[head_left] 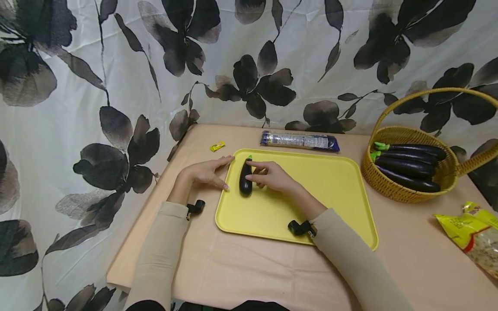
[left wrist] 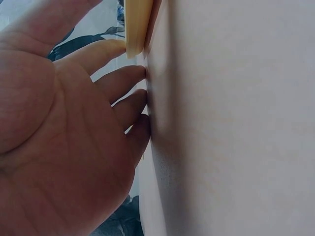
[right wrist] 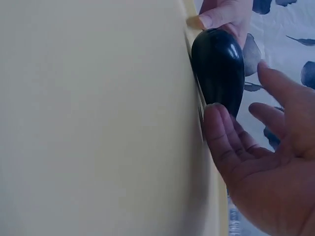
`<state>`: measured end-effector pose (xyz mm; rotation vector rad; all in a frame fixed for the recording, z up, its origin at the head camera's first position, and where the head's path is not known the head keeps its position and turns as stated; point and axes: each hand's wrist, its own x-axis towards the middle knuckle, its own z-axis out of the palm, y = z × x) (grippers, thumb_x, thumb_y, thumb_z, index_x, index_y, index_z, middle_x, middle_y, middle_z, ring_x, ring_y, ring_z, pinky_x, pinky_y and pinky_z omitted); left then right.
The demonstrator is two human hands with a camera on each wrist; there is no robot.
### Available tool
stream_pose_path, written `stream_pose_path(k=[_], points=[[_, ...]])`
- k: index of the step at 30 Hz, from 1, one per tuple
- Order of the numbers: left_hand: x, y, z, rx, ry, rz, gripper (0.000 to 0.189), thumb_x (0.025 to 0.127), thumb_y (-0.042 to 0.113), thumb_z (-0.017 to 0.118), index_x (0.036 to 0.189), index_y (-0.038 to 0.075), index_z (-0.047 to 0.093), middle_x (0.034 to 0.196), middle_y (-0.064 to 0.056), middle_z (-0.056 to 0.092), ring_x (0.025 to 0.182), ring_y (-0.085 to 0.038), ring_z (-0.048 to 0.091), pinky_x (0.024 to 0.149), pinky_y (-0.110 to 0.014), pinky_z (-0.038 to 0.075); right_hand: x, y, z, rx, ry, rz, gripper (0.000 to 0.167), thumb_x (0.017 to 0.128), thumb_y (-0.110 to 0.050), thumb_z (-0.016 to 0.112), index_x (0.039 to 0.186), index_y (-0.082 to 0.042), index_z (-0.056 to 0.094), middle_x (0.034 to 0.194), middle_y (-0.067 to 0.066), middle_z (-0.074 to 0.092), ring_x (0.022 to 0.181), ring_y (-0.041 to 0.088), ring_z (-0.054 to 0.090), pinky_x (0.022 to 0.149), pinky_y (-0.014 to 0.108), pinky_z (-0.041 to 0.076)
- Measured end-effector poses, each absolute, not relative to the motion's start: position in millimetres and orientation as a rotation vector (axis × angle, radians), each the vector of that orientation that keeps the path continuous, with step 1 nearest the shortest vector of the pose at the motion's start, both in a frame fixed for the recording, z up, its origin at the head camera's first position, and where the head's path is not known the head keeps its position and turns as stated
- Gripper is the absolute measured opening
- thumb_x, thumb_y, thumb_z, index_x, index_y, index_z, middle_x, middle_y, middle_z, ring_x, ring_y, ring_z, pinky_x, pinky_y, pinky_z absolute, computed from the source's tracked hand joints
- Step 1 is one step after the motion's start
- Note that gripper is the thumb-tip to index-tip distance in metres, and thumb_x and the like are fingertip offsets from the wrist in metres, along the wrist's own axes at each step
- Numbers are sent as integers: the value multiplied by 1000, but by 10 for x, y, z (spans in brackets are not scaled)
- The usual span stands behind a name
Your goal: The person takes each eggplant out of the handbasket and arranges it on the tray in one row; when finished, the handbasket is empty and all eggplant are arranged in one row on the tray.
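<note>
A dark glossy eggplant (head_left: 245, 178) with a green stem end lies lengthwise near the left side of a yellow tray (head_left: 295, 229). At its right side is my right hand (head_left: 270, 175). In the right wrist view, fingertips (right wrist: 215, 115) meet the eggplant (right wrist: 219, 61) while the thumb stands apart from it. My left hand (head_left: 206, 172) is spread along the tray's left rim, thumb and forefinger at the edge. The left wrist view shows that hand (left wrist: 74, 123) with its lower fingers down by the tabletop.
A wicker basket (head_left: 408, 199) holding several eggplants (head_left: 408, 166) stands at the right. Behind the tray lie a dark blue packet (head_left: 299, 141) and a small yellow wrapper (head_left: 217, 146). A yellow-topped clear bag (head_left: 472, 237) lies at the right edge. Floral cloth (head_left: 249, 86) hangs behind the table.
</note>
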<state>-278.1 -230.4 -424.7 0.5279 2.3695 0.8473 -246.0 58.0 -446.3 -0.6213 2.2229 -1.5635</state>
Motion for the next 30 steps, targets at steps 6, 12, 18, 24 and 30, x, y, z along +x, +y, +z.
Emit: stream_pose_path(k=[6, 12, 18, 24, 30], points=[[-2789, -2319, -4277, 566, 2375, 840, 124, 73, 42, 96, 169, 25, 19, 177, 1, 5, 164, -23, 0, 133, -50, 5, -2361, 667, -4222, -723, 2320, -1487, 62, 97, -30, 76, 153, -16, 54, 127, 17, 65, 91, 35, 73, 74, 44, 62], [-2797, -2329, -4291, 581, 2375, 842, 124, 73, 41, 96, 168, 24, 19, 177, 0, 6, 164, -23, 0, 133, -50, 5, -2195, 866, -3924, -816, 2440, -1471, 57, 98, -34, 75, 151, -27, 57, 136, 11, 66, 104, 22, 70, 85, 41, 59], [-2796, -2318, -4281, 597, 2376, 849, 124, 73, 41, 96, 169, 23, 19, 177, 0, 6, 164, -23, 0, 133, -48, 6, -2004, 1192, -3611, -981, 2559, -1521, 58, 98, -23, 75, 153, -25, 55, 142, 7, 63, 114, 25, 70, 102, 49, 57], [-2797, -2315, -4274, 604, 2378, 835, 123, 74, 41, 95, 169, 22, 18, 177, 0, 6, 164, -24, 0, 133, -49, 6, -1848, 1614, -3384, -1096, 2787, -1548, 60, 94, -8, 77, 150, -22, 59, 144, 4, 63, 122, 18, 65, 106, 36, 54], [-2802, -2313, -4278, 574, 2378, 842, 124, 73, 41, 96, 169, 25, 19, 177, 1, 7, 164, -23, 0, 133, -49, 5, -1760, 2106, -3189, -1114, 2915, -1798, 63, 88, 15, 73, 145, -6, 62, 137, 9, 65, 123, 14, 62, 109, 20, 48]])
